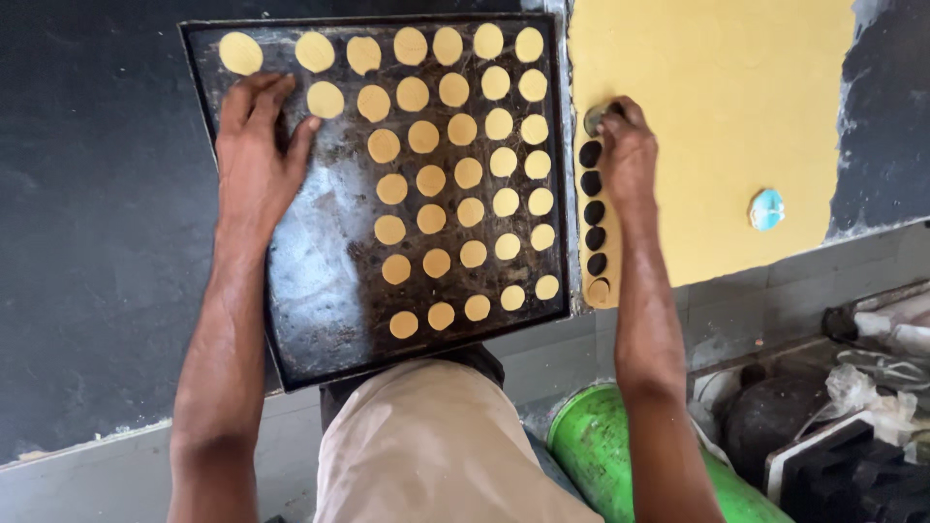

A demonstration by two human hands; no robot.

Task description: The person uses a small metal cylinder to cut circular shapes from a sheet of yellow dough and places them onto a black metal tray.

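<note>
A dark, worn baking tray (310,291) lies on a black counter and carries several rows of small round yellow dough discs (468,173). My left hand (254,150) rests flat on the tray's left part, fingers spread, next to a disc (325,99). My right hand (628,155) presses a small round metal cutter (594,118) into the left edge of a rolled yellow dough sheet (717,116). Below the cutter runs a column of round cut-out holes (592,208) in the sheet.
A small light-blue round object (766,208) lies on the dough sheet's right side. Below the counter stand a green cylinder (601,455), dark containers (775,416) and crumpled plastic (872,387). My beige-clad lap (436,446) fills the lower middle.
</note>
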